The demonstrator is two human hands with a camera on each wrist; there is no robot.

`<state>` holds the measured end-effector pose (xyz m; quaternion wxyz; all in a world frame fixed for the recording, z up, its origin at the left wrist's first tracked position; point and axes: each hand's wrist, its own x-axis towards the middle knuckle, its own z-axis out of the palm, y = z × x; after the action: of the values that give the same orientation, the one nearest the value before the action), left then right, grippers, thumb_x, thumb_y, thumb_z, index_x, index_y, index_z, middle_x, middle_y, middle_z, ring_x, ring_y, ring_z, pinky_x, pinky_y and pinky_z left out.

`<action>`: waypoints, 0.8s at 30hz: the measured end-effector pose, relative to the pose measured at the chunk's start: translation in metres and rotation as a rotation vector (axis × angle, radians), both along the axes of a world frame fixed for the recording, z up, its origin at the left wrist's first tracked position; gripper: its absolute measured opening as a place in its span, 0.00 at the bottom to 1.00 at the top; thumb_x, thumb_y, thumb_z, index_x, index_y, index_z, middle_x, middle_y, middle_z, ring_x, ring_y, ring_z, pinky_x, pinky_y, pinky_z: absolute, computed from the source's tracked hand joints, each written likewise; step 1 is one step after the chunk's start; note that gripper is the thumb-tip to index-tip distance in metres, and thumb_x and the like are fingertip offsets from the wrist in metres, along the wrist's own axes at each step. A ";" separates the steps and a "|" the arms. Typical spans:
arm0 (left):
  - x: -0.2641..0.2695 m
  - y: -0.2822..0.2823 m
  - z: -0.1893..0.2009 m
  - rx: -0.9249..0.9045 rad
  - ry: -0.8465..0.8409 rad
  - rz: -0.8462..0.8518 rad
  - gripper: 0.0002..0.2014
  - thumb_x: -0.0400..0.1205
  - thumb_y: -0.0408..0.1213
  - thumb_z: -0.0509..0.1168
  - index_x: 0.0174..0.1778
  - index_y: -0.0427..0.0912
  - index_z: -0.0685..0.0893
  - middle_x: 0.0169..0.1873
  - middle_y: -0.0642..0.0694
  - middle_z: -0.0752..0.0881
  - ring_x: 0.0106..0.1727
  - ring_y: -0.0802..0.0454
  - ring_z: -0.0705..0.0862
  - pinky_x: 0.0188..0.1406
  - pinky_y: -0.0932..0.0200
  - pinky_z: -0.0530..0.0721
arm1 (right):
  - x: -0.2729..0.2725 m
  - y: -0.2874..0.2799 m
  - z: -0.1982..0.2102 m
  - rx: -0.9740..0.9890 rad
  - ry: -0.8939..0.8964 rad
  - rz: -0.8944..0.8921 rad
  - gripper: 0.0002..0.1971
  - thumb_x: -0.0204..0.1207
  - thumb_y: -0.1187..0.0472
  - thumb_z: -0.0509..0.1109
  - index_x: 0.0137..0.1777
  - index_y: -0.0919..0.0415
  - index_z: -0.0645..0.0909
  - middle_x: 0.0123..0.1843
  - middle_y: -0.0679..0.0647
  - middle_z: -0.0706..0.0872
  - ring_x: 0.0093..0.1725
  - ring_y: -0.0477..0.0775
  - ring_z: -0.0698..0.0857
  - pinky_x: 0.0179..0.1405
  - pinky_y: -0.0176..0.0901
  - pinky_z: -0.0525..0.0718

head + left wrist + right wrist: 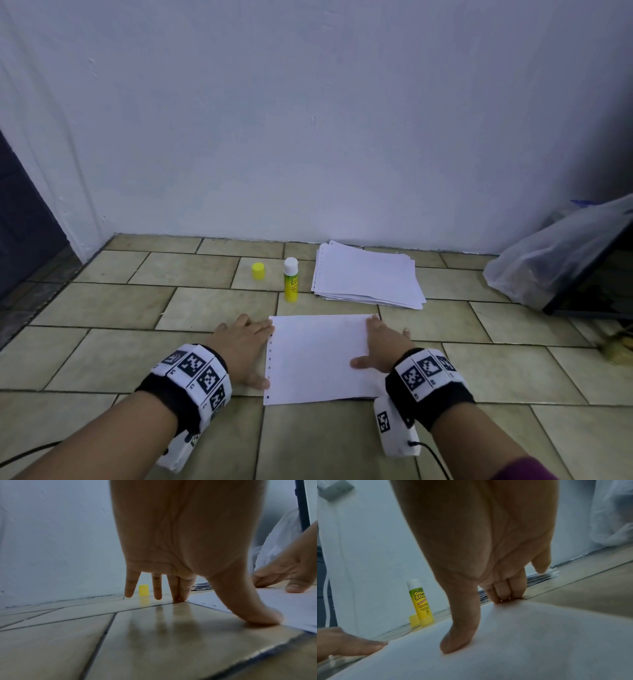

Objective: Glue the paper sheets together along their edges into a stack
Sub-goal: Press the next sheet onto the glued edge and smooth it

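- Head view: a thin white sheet (318, 358) with punched holes down its left edge lies flat on the glossy beige tiled floor (113, 346). The left hand (241, 346) lies flat beside that edge with straight fingers, holding nothing. The right hand (382, 346) is spread flat on the sheet's right side; the wristband hides the near right corner. Farther off are a fanned paper pile (368, 277), an upright cylindrical glue stick (290, 280) and its loose yellow cap (258, 271). A plastic bag (551, 257) at the right is cut off.
- Left wrist view: the left hand (180, 540) has straight fingers (157, 588) pointing down to the tile, and the thumb meets the sheet (257, 601) at its edge. The yellow cap (143, 590) stands beyond; the glue stick is hidden.
- Right wrist view: blurred; the right hand (479, 540) presses the sheet (522, 635) with thumb and fingertips. The glue stick (420, 603) label is partly readable.
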<state>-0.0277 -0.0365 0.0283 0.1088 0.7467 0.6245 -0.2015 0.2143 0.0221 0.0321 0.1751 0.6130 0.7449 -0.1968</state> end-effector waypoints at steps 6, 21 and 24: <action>0.013 0.012 0.022 0.037 0.038 -0.007 0.33 0.77 0.69 0.59 0.68 0.47 0.76 0.68 0.49 0.76 0.69 0.49 0.71 0.67 0.49 0.69 | -0.011 -0.004 0.007 0.111 -0.206 0.064 0.41 0.72 0.42 0.73 0.78 0.61 0.61 0.82 0.63 0.53 0.81 0.64 0.53 0.76 0.64 0.61; 0.058 0.003 -0.003 0.163 -0.178 -0.079 0.31 0.78 0.55 0.66 0.72 0.42 0.71 0.68 0.45 0.74 0.71 0.48 0.70 0.67 0.54 0.72 | -0.059 -0.030 -0.004 -0.010 0.178 0.271 0.42 0.76 0.59 0.72 0.82 0.67 0.50 0.82 0.62 0.54 0.80 0.62 0.60 0.77 0.56 0.65; 0.054 0.003 -0.011 0.118 -0.202 -0.046 0.39 0.80 0.56 0.65 0.82 0.40 0.60 0.79 0.44 0.65 0.80 0.49 0.62 0.78 0.51 0.65 | -0.058 -0.030 0.001 -0.035 0.170 0.335 0.42 0.80 0.59 0.68 0.83 0.66 0.43 0.85 0.60 0.46 0.83 0.58 0.55 0.81 0.58 0.52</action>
<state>0.0264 -0.0337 0.0176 0.1224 0.7823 0.6040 -0.0906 0.1565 -0.0079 0.0326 0.1523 0.4585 0.8451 -0.2289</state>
